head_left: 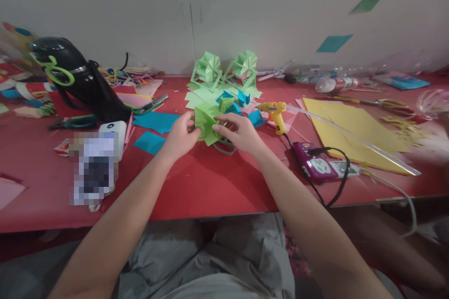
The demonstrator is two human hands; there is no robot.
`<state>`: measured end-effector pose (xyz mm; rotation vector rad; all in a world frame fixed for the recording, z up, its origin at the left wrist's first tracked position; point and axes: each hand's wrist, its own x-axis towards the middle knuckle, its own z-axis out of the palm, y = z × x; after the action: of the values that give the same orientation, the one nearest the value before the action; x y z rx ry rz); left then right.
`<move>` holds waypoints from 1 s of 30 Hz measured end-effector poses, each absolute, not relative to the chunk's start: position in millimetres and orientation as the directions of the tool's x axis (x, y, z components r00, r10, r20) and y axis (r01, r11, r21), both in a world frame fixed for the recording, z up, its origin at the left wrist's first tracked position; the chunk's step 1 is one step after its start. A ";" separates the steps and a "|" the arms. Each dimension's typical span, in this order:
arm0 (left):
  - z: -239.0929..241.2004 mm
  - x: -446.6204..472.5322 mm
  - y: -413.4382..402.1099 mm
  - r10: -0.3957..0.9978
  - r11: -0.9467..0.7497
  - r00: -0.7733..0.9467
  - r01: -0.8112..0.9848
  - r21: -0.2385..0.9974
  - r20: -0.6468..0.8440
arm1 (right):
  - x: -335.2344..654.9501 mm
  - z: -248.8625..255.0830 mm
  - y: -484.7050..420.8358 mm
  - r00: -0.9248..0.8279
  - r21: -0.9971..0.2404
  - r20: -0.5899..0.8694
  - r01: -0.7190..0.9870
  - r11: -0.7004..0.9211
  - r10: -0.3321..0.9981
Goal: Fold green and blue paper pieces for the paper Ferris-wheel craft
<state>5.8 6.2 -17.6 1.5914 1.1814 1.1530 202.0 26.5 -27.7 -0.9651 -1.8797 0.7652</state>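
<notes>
My left hand (180, 136) pinches the left side of a folded green paper shape (206, 121), with my thumb on top and my fingers curled under it. My right hand (237, 133) holds the other side, fingers bent and pressing on the paper. The shape sits between my two hands, just above the red table (196, 187).

At 12 o'clock from my hands lie more green folded papers (224, 79) and small blue paper pieces (242, 99). At 2 o'clock is a yellow glue gun (275, 113). At 3 o'clock is a purple power strip (314, 163) with a black cord, and past it a big yellow paper sheet (351, 131). At 9 o'clock lie blue paper sheets (154, 124) and a white box (114, 133). At 10 o'clock sits a black bag (80, 79). I cannot read any words on anything here.
</notes>
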 end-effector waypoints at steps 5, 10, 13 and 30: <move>-14.3 8.5 1.1 0.944 -0.209 0.286 0.140 0.968 0.162 | 200.7 -31.8 30.0 -0.249 -0.810 0.420 0.332 0.484 0.873; -11.4 7.4 0.1 0.942 -0.146 0.318 0.092 0.985 0.110 | 196.7 -28.8 24.7 -0.409 -0.920 0.251 0.181 0.348 0.877; -12.3 5.1 2.8 0.980 -0.108 0.181 0.137 0.985 0.083 | 193.7 -27.7 22.0 -0.404 -0.968 0.169 0.102 0.228 0.899; -11.3 4.3 5.4 0.999 0.034 0.032 -0.044 0.998 -0.032 | 191.5 -31.1 23.2 -0.375 -0.969 0.195 0.068 0.236 0.906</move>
<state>4.3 5.4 -11.3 1.1666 1.1689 1.1831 191.5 23.2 -31.1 -0.9192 -1.6627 1.2452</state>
